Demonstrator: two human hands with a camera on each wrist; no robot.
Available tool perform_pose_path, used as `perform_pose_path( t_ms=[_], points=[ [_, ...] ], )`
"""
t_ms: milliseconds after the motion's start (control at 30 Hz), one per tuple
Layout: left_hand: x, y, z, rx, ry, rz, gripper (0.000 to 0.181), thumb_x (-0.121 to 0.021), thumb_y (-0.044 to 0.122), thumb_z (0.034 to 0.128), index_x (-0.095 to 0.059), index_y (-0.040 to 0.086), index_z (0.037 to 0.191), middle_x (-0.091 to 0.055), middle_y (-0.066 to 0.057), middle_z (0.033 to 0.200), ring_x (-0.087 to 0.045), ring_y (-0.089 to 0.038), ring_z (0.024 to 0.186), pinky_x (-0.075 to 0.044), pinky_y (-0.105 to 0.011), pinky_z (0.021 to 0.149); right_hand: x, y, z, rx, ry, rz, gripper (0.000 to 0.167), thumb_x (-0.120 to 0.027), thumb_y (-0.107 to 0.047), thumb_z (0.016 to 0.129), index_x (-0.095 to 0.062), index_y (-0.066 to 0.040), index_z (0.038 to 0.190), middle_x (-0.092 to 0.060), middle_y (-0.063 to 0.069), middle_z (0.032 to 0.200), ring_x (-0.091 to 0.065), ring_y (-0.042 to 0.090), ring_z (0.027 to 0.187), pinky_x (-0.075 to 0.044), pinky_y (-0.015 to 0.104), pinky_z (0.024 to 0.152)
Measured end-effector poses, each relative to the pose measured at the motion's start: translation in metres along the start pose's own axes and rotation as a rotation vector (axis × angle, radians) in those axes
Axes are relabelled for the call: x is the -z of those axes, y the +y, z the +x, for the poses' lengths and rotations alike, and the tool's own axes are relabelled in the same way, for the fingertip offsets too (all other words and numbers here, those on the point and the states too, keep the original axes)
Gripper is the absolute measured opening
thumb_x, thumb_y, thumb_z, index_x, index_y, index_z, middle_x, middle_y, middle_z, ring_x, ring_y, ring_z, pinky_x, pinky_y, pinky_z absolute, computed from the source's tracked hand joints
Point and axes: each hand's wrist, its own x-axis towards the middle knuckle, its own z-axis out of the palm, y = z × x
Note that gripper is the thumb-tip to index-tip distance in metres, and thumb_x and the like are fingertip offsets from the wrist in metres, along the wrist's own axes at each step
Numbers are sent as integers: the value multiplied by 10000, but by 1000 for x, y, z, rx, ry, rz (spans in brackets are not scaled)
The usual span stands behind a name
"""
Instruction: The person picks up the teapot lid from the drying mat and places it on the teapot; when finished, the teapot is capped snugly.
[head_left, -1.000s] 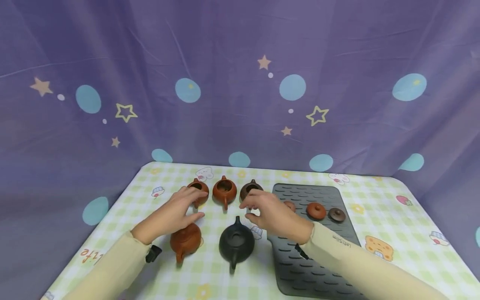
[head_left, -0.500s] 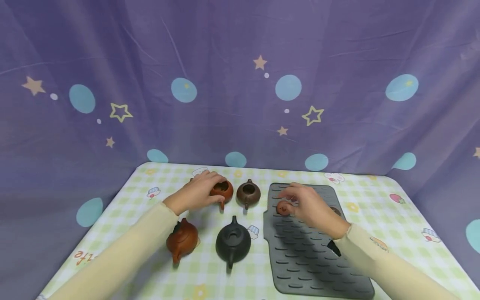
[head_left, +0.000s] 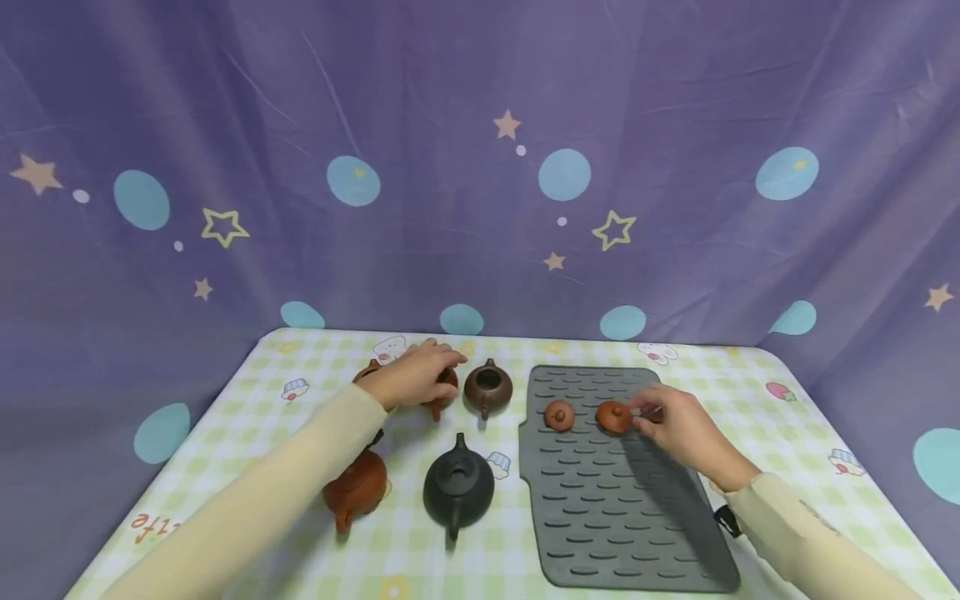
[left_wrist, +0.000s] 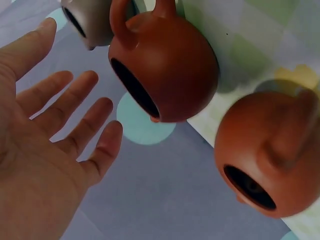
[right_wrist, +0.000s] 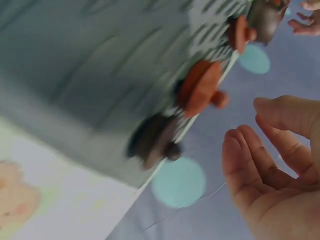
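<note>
My left hand (head_left: pixel 416 375) hovers over the back row of lidless clay teapots, partly covering the middle orange one (head_left: pixel 450 379). In the left wrist view its fingers are spread beside that teapot and hold nothing; another orange teapot (left_wrist: pixel 260 140) sits to the right. The brown teapot (head_left: pixel 501 393) stands to the hand's right, its mouth uncovered. My right hand (head_left: pixel 686 429) is over the grey mat, fingers loosely bent, beside a red-orange lid (head_left: pixel 615 417). A dark brown lid (right_wrist: pixel 155 140) shows in the right wrist view, apart from the fingers; the hand hides it from the head view.
A small reddish lid (head_left: pixel 558 415) lies farther left on the grey ridged mat (head_left: pixel 600 525). In front stand a reddish-brown teapot (head_left: pixel 356 487), partly behind the left sleeve, and a black teapot (head_left: pixel 459 487). A purple curtain (head_left: pixel 450 250) hangs behind the checkered tablecloth (head_left: pixel 810 467).
My right hand has moved right from beside the brown teapot, across the mat, past the two reddish lids. My left hand has shifted right from the left teapot to the middle orange one.
</note>
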Motion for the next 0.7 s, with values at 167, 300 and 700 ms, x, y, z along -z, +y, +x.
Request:
perform_pose_path(
  t_ms=[167,300,700],
  points=[
    [-9,4,16,33,-13,46,514,-696,337,870,-559,97,1303,-560,-70,1226,-466,-287,1095,-362,-497,879,4,18,-3,-71,-2,-47,231,-724,27,785,-713,-43,1005,-624,84,945,-621,278,829,-495,434,682],
    [-17,7,25,73,-12,79,556,-706,372,853,-560,78,1302,-562,-75,1239,-469,-289,1086,-368,-500,868,4,28,-5,-111,-20,-60,210,-718,26,781,-717,-32,983,-616,79,909,-597,258,801,-472,436,673],
    [-22,16,34,109,-19,74,471,-719,360,841,-615,90,1213,-601,-57,1166,-479,-257,993,-367,-467,826,0,40,-1,-130,30,-42,104,-715,22,782,-714,-19,878,-646,4,757,-576,131,652,-462,347,593]
  ],
)
